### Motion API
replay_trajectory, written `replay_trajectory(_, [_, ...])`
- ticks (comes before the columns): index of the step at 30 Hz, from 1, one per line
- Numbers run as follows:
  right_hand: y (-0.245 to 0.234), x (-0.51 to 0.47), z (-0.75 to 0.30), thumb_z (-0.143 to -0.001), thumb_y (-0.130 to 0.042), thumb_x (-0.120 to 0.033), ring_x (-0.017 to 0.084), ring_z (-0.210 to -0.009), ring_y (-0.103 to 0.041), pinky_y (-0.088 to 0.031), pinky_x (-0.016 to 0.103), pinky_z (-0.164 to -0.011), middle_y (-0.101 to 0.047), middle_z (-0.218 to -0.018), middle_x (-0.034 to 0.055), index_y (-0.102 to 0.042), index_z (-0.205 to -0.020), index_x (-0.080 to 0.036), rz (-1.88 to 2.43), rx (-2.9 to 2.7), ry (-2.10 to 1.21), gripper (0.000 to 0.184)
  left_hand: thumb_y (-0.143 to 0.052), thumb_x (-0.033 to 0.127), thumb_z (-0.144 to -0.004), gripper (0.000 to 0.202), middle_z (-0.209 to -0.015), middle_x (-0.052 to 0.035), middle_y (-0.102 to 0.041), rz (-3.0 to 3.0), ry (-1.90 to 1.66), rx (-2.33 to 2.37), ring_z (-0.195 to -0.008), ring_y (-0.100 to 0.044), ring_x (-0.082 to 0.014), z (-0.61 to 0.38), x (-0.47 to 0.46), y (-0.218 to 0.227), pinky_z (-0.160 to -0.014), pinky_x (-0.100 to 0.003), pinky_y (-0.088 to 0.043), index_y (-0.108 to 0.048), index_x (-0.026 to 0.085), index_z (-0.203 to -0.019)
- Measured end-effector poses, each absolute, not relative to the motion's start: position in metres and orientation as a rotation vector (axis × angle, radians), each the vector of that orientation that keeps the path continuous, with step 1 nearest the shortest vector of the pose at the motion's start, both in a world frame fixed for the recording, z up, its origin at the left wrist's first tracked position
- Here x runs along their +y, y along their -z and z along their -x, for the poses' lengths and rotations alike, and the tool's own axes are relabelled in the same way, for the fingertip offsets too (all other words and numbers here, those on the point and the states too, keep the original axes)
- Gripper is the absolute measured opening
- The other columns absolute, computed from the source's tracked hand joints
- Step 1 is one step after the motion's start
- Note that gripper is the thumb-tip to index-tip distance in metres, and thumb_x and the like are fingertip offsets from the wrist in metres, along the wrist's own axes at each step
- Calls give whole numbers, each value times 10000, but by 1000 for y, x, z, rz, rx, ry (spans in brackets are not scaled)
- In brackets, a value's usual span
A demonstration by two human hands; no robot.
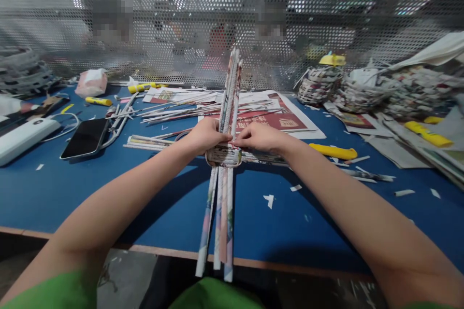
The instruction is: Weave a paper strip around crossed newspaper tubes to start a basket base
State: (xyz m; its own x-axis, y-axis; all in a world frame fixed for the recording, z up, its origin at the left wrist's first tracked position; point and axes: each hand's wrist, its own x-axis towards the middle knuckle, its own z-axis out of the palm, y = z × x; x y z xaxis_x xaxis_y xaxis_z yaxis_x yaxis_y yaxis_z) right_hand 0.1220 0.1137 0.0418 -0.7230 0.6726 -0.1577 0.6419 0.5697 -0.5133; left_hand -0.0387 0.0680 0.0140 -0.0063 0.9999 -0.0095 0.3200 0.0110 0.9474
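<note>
Several long rolled newspaper tubes (222, 212) lie as a bundle pointing away from me across the blue table (108, 193), crossed by a second bundle (145, 142) running left to right. A woven band of paper tube (224, 155) wraps the crossing. My left hand (206, 136) is closed on the crossing from the left, fingers pressed against the upright tubes. My right hand (259, 137) pinches the tubes at the crossing from the right.
A black phone (85, 138) and a white power bank (21, 139) lie at the left. Yellow cutters (332, 151) lie to the right. Loose paper tubes (188, 106) and newspaper sheets (286, 118) lie behind. Woven paper baskets (319, 84) stand at the back right. A perforated metal screen (181, 19) closes the far side.
</note>
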Motion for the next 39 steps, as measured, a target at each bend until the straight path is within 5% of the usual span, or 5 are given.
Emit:
replay_trajectory(10, [-43, 115, -121, -665, -541, -289, 87, -515, -390, -259, 221, -502, -497, -537, -13, -604, -605, -125, 1094, -2748, -572, 186, -506, 246, -775, 213, -511, -26, -597, -702, -1306, 1215, -470, -544, -124, 17, 62, -22, -484, -238, -446, -569, 133, -606])
replay_trajectory(20, [-43, 117, -123, -690, -517, -241, 75, -491, -380, -234, 206, -493, -444, -493, -32, -538, -542, -135, 1049, -2770, -421, 183, -429, 240, -829, 238, -548, -13, -596, -548, -1330, 1164, -482, -538, -117, 14, 61, -27, -561, -264, -455, -579, 141, -673])
replay_trajectory(25, [-45, 109, -119, -708, -521, -242, 82, -486, -366, -218, 217, -493, -447, -483, -20, -547, -537, -141, 1037, -2812, -289, 200, -586, 171, -721, 70, -549, -1, -596, -771, -1285, 1142, -455, -515, -100, 19, 59, -27, -503, -235, -428, -586, 134, -661])
replay_trajectory(32, [-47, 100, -114, -716, -535, -245, 104, -528, -397, -229, 231, -510, -530, -546, 15, -594, -578, -147, 1019, -2851, -244, 180, -567, 56, -680, 67, -578, -28, -619, -759, -1408, 1063, -525, -582, -128, 24, 64, -27, -622, -307, -496, -572, 113, -645])
replay_trajectory(39, [-44, 98, -111, -728, -528, -266, 101, -515, -402, -247, 222, -508, -500, -516, 8, -564, -553, -142, 1018, -2881, -302, 217, -656, 129, -607, 115, -553, -6, -599, -858, -1421, 1065, -500, -568, -135, 32, 71, -17, -581, -318, -490, -552, 119, -657])
